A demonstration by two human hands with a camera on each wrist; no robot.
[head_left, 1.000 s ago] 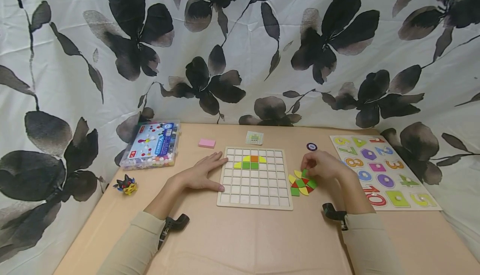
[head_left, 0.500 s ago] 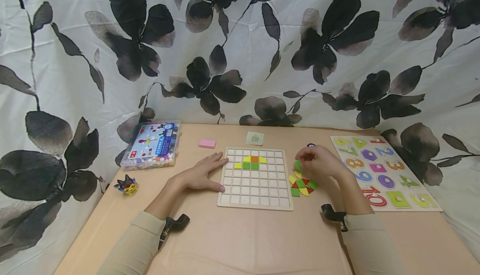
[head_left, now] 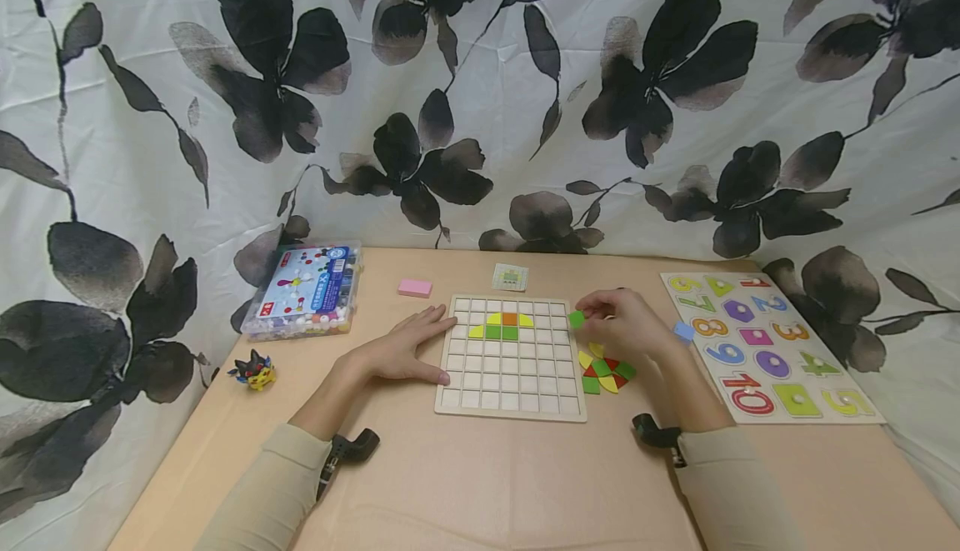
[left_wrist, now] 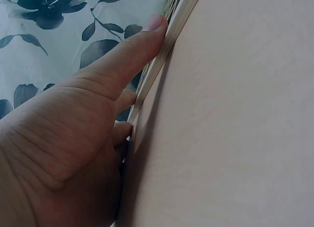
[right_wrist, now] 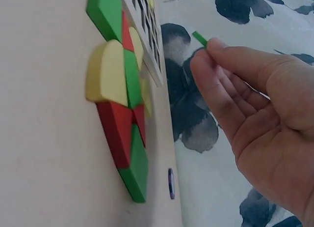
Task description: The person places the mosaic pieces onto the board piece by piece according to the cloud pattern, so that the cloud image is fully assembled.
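Clearly, right hand (head_left: 628, 326): I see it pinch a green square tile (head_left: 576, 319).
Tile: light, stiff, I judge; hold edges.
Left hand (head_left: 403, 348): spread, touching gridded board (head_left: 512, 380).

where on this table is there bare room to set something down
Widest is the table on the near side of the grid board, between both forearms. A smaller patch lies between the toy figure and left hand. Crowded: right of the grid board, with loose tiles, the right hand and the number board close together.
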